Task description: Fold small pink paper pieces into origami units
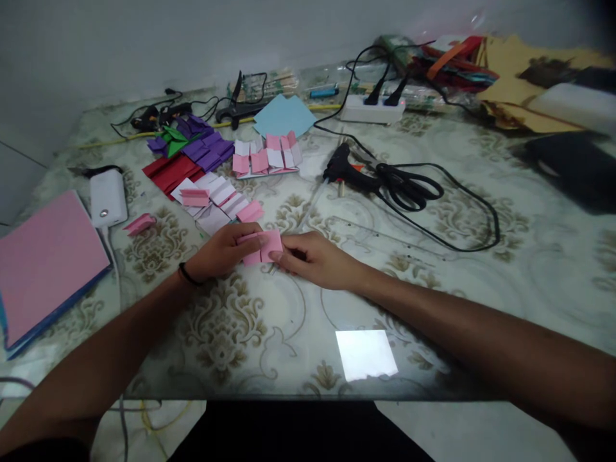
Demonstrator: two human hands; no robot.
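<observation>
A small piece of pink paper (272, 244) with a crease down it is held between both hands over the table. My left hand (228, 249) grips its left part, thumb on top. The right edge is pinched between the thumb and fingers of my right hand (315, 258). Just beyond my left hand lie folded white and pink paper pieces (224, 196). Behind those is a row of pink and white folded pieces (266, 156). A single folded pink piece (140, 224) rests further left.
A black glue gun (344, 165) with a coiled cord lies beyond my right hand, near a clear ruler (385, 236). A white power strip (373, 110) stands at the back. On the left are a white power bank (108, 197) and a pink paper stack (51, 266).
</observation>
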